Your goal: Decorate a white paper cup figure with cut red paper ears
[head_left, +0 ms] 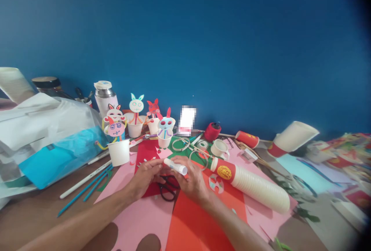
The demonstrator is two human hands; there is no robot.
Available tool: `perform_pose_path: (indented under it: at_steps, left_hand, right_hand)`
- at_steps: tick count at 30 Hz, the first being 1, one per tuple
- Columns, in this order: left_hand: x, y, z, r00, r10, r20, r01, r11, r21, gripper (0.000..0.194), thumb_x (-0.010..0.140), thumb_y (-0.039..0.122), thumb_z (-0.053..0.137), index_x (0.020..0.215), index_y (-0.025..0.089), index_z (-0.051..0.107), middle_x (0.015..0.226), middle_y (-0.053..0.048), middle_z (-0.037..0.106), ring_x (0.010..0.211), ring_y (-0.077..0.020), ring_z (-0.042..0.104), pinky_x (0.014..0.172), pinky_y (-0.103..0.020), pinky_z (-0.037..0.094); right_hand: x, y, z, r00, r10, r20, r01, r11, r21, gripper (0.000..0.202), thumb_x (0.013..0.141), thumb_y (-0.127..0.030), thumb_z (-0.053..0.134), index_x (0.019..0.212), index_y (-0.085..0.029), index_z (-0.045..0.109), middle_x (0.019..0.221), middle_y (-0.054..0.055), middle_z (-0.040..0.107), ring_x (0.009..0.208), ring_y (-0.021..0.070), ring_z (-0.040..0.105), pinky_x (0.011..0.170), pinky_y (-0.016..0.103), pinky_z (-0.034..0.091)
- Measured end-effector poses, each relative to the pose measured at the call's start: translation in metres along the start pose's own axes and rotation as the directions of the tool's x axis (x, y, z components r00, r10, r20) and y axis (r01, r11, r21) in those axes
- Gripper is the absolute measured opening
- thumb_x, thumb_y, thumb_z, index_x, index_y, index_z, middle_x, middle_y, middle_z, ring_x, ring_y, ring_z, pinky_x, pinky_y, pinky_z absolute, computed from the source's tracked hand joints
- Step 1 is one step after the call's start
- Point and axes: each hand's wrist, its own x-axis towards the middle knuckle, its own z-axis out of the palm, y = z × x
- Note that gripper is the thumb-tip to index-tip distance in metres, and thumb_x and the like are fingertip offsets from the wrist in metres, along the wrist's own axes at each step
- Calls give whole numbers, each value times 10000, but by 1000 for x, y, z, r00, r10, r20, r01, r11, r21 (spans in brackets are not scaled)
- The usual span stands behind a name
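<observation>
Against a plain blue wall (191,42), a table strewn with paper cups and coloured sheets carries the work, where a white tube (176,166) sits between the two hands above black-handled scissors (167,194), its long axis slanting from the left fingertips down toward the right palm. The right hand (193,180) is nearer, curled with thumb and fingers clamped round the tube; the left hand (145,177) reaches in, fingers bent at the tube's far end, though whether they grip it I cannot tell.
</observation>
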Motion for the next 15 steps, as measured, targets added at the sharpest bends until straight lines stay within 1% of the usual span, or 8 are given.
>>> perform_pose_path:
  at_steps: [5, 9, 15]
  left_hand:
    - [1, -1, -3, 1000, 7, -14, -7, 1000, 14, 338, 728, 313, 610, 1018, 140, 626, 916, -120, 670, 837, -227, 626, 574, -262, 487]
    - [2, -2, -6, 999, -1, -35, 1, 1000, 0, 334, 720, 311, 620, 1010, 144, 620, 938, -123, 668, 867, -252, 626, 580, -279, 490]
    - [2, -1, -7, 1000, -25, -15, 25, 1000, 8, 349, 730, 310, 609, 1031, 133, 604, 975, -147, 658, 889, -267, 624, 582, -281, 486]
  right_hand:
    - [-1, 2, 0, 1000, -11, 13, 11, 1000, -28, 283, 837, -168, 490, 1108, -233, 449, 1024, 73, 591, 963, 182, 562, 811, 316, 474]
    - [-2, 4, 1, 1000, -15, 4, 15, 999, -45, 284, 833, -180, 498, 1109, -234, 456, 1017, 76, 598, 964, 191, 570, 812, 321, 479]
    - [-1, 3, 0, 1000, -9, 2, 10, 999, -35, 275, 833, -175, 487, 1100, -234, 460, 1005, 70, 603, 940, 182, 578, 790, 306, 485]
